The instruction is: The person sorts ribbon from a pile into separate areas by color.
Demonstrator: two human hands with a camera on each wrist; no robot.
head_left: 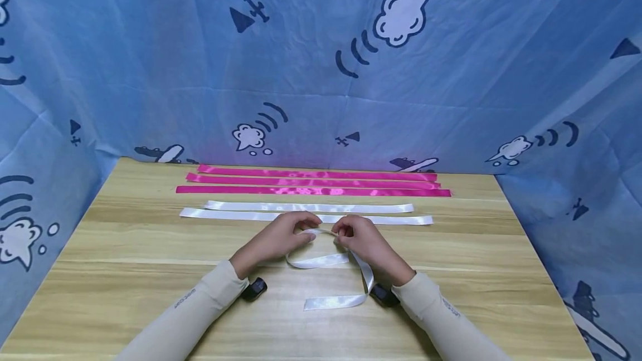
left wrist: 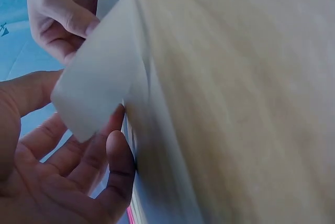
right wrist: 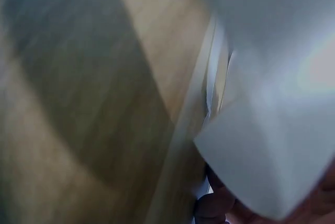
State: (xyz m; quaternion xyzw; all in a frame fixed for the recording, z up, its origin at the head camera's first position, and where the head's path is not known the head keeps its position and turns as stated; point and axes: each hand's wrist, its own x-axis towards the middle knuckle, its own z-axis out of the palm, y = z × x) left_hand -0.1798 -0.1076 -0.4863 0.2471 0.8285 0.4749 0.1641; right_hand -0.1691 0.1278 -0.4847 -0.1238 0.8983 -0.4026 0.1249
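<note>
A white satin ribbon (head_left: 321, 261) loops between my two hands, and its tail (head_left: 335, 302) trails onto the table nearer to me. My left hand (head_left: 282, 237) pinches one part of it between thumb and fingers. Close by on the right, my right hand (head_left: 364, 240) pinches another part with curled fingers. In the left wrist view, a ribbon flap (left wrist: 99, 72) hides some of the left fingertips (left wrist: 121, 153); the right hand (left wrist: 63, 14) is behind it. The ribbon (right wrist: 261, 145), blurred and close, covers most of the right hand's grip in the right wrist view.
Two flat white ribbons (head_left: 311, 207) lie side by side just beyond my hands. Farther back are three bright pink ribbons (head_left: 316, 190), laid roughly parallel. The wooden table (head_left: 125, 272) ends at a blue patterned cloth (head_left: 301, 43) behind and at both sides.
</note>
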